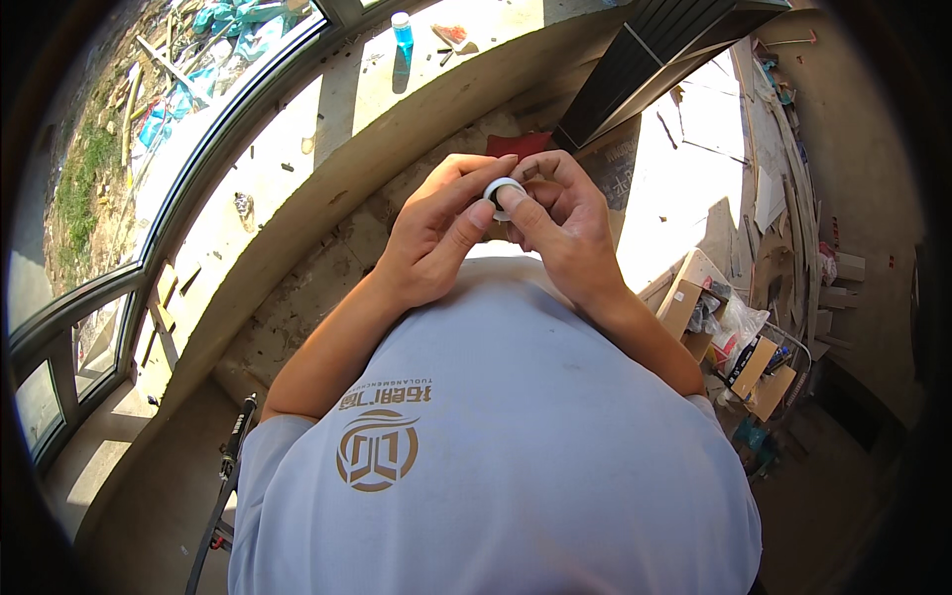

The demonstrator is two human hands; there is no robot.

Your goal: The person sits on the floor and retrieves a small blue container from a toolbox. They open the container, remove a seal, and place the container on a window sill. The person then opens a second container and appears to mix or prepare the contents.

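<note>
In front of my chest, both hands hold a small white ring-shaped roll (507,182) that looks like tape, with a dark inner edge. My left hand (428,238) grips its left side, the thumb pressed against the rim. Closed on the other side is my right hand (573,236), its thumb lying over the roll's opening. Fingers of both hands come close together above the roll and cover part of it. Whether a strip is pulled loose from it, I cannot tell.
A window frame (169,238) runs along the left. On the sunlit ledge stands a bottle of blue liquid (404,38). Dark panels (635,64) lean beyond my right hand. At right is an open cardboard box (769,382) beside plastic bags and scraps. A black pole (230,456) stands lower left.
</note>
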